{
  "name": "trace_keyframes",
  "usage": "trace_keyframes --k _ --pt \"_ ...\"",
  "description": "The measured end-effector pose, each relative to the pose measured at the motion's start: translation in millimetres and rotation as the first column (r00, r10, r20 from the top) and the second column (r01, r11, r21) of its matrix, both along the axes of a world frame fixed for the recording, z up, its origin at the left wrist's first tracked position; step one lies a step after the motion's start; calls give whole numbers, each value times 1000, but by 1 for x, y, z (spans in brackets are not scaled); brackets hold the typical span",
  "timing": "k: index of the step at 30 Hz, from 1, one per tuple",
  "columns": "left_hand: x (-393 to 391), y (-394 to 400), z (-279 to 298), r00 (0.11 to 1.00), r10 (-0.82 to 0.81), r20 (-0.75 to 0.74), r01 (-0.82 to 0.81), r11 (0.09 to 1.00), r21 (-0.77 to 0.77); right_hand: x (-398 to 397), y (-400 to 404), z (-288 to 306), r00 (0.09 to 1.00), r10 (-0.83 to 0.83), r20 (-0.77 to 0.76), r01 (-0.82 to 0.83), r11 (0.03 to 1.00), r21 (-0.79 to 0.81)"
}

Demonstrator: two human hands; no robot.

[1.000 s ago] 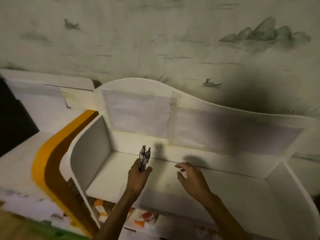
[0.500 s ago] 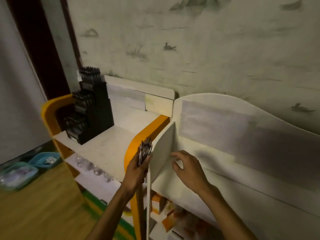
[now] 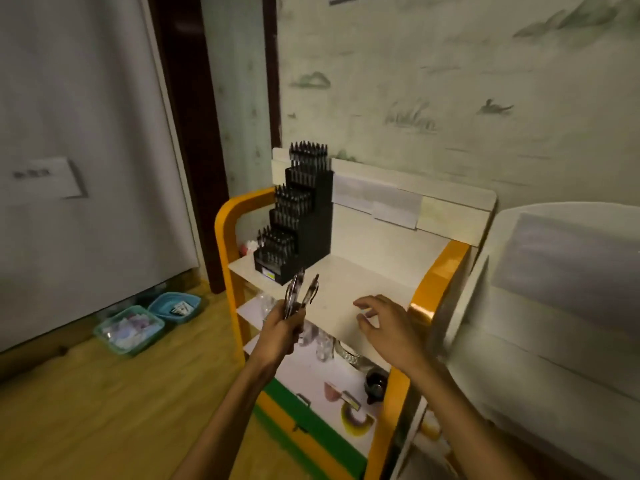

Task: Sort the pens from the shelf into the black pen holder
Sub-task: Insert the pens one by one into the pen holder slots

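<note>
The left hand [image 3: 282,329] grips the pens [image 3: 299,294], which jut up above its curled fingers [image 3: 294,322]. The right hand [image 3: 384,322] hovers, fingers spread.

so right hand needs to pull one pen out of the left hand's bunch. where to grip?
Pinch the rightmost pen near its upper end, coming from the right hand. It splays away from the bunch above the left hand, leaving a gap.

The pen holder [image 3: 300,216] stands at the far left of the shelf [image 3: 360,282], against its back panel. The pens [image 3: 299,295] sit in the left hand [image 3: 281,329], near the holder. The right hand [image 3: 384,323] hovers over the shelf's near right.
</note>
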State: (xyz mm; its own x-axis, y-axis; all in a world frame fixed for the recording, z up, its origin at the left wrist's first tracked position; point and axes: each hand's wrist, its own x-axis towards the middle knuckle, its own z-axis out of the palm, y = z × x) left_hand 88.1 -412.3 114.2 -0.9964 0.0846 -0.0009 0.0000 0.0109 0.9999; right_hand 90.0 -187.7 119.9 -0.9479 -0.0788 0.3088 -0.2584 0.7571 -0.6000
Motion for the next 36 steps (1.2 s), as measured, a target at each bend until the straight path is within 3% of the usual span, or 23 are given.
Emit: trace_keyframes --k 7,15,26,36 --pt "-24 -82 6 996 37 -82 -38 999 -19 -34 -81 -9 1000 -10 17 9 999 34" --pt "-102 -151 1 997 61 -47 -60 998 28 -107 -150 -21 1000 -22 4 21 999 43" --pt "-244 -220 9 995 -83 -62 79 994 -78 -240 -230 -25 991 -130 -32 129 991 -39" --pt "-348 -254 0 984 -176 -19 175 984 -41 -305 -252 -26 975 -224 -1 224 974 -25"
